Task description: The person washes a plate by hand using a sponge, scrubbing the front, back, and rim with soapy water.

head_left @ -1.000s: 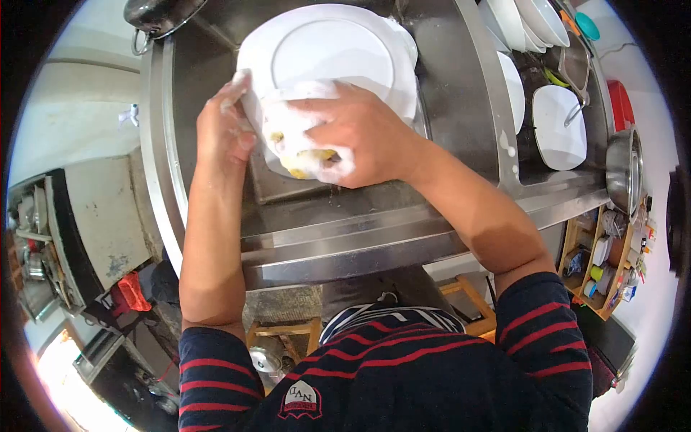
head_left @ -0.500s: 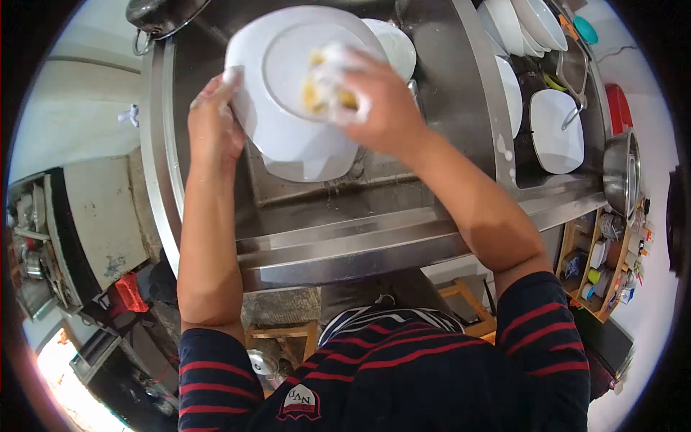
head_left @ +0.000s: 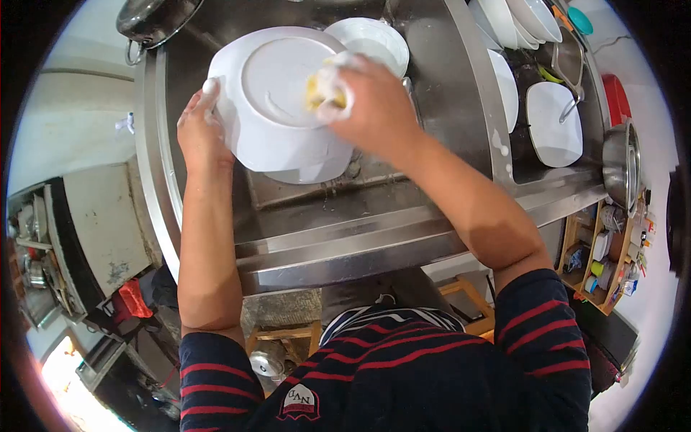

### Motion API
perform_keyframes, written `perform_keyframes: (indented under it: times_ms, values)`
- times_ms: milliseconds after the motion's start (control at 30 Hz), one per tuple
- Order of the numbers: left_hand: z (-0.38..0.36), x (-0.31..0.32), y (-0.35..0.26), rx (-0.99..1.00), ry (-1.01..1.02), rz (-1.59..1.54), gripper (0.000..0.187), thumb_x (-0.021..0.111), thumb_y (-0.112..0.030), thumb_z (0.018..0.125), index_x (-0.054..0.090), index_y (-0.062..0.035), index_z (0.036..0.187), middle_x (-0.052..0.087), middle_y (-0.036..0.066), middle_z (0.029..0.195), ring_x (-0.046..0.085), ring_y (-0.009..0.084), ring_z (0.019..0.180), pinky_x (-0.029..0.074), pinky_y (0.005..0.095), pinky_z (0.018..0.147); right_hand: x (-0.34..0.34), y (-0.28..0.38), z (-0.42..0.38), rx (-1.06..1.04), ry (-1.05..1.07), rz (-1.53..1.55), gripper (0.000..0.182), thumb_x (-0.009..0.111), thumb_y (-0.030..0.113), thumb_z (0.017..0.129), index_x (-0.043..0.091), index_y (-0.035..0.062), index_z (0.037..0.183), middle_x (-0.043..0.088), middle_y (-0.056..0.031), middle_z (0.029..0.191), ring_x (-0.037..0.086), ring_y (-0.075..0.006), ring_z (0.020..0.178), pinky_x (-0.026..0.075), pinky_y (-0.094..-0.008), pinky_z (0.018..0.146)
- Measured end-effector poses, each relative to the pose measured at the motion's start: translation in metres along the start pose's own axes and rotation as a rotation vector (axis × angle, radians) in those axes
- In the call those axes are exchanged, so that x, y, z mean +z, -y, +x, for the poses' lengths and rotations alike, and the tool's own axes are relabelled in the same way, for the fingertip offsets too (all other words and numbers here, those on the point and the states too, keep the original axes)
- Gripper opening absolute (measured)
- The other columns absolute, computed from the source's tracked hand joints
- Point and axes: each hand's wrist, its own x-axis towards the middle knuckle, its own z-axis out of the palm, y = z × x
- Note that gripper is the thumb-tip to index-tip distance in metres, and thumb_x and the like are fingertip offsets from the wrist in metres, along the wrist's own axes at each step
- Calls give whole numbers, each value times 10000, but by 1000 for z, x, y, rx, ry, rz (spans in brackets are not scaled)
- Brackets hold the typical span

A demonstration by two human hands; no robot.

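My left hand (head_left: 204, 129) grips the left edge of a white squarish plate (head_left: 248, 137), thumb on the side facing me. The plate is tilted over the sink, its underside with a raised ring toward me. A streak of suds lies inside that ring. In my right hand (head_left: 371, 101) is a foamy yellow sponge (head_left: 314, 92), held against the plate's right part; suds cover the fingers. Below the held plate another white plate (head_left: 309, 175) shows only its near edge. A round white dish (head_left: 381, 43) sits behind, partly hidden.
Around the work is a steel sink (head_left: 331, 237). A dark pot (head_left: 155, 21) stands at the upper left. On the right are white bowls (head_left: 497, 21), a square white plate (head_left: 554, 126) and a steel basin (head_left: 620, 169).
The held plate has come lower and slightly left, uncovering more of the round dish behind. My right hand has shifted the sponge a little downward, and a suds streak now shows on the plate.
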Motion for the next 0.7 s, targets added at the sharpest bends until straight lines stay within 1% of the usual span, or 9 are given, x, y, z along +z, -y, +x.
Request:
perform_keyframes:
  times_ms: [67, 133, 167, 267, 400, 500, 533, 600, 700]
  values:
    - [8, -4, 8, 4, -47, -10, 342, 619, -126, 845, 527, 64, 1115, 602, 123, 1003, 598, 203, 895, 480, 311, 795, 7, 19, -7, -32, 32, -2, 297, 669, 210, 665, 643, 61, 920, 577, -157, 1097, 575, -351, 910, 471, -438, 805]
    - [10, -5, 11, -11, -45, -34, 363, 597, -117, 853, 497, 68, 1149, 592, 139, 1056, 594, 233, 950, 476, 351, 841, 13, 31, -12, -286, -118, 168, 320, 671, 246, 634, 633, 54, 887, 559, -163, 1120, 569, -356, 888, 459, -443, 798]
    - [11, -6, 10, -12, -42, -37, 363, 597, -117, 853, 497, 68, 1149, 592, 139, 1056, 594, 233, 950, 476, 351, 841, 11, 30, -11, -287, -118, 164, 320, 671, 246, 634, 633, 54, 887, 559, -163, 1120, 569, -356, 888, 459, -443, 798]
    - [15, -5, -6, -72, 4, -189, 347, 575, -115, 863, 496, 70, 1146, 582, 157, 1096, 580, 262, 1015, 462, 397, 894, 4, 27, -7, -574, -68, 170, 345, 673, 269, 606, 624, 61, 877, 553, -165, 1123, 559, -347, 902, 444, -438, 777]
    - [14, -9, -22, -38, 38, -233, 347, 535, -116, 900, 483, 95, 1170, 564, 181, 1143, 564, 269, 1061, 453, 411, 922, 0, 6, -1, -462, -183, 43, 379, 691, 269, 593, 632, 89, 922, 549, -161, 1125, 545, -327, 967, 425, -427, 773]
    - [11, -8, -19, 0, 76, -164, 332, 559, -129, 892, 499, 78, 1145, 585, 160, 1083, 580, 263, 1019, 470, 398, 893, -3, -13, 10, -282, -370, 88, 382, 672, 254, 678, 604, 42, 989, 560, -166, 1095, 540, -349, 967, 423, -440, 802]
    - [11, -9, -16, 6, 120, -126, 327, 578, -139, 884, 511, 64, 1131, 594, 144, 1051, 590, 249, 986, 477, 380, 875, -1, -19, 13, -281, -368, 86, 382, 672, 254, 678, 604, 42, 989, 560, -166, 1095, 540, -349, 967, 423, -440, 802]
    - [6, -6, -16, 11, 168, -86, 322, 597, -150, 875, 524, 50, 1116, 604, 127, 1019, 600, 234, 954, 485, 362, 857, 6, -33, 18, -64, -442, 231, 382, 661, 219, 710, 588, 0, 1014, 571, -182, 1067, 529, -370, 992, 419, -438, 849]
    - [-11, 6, -17, 19, 246, 20, 248, 630, -139, 846, 575, 36, 1013, 633, 99, 861, 627, 171, 740, 515, 287, 688, 9, -46, 26, 72, -435, 223, 367, 654, 190, 727, 574, -33, 1007, 579, -202, 1043, 525, -380, 1007, 418, -431, 885]
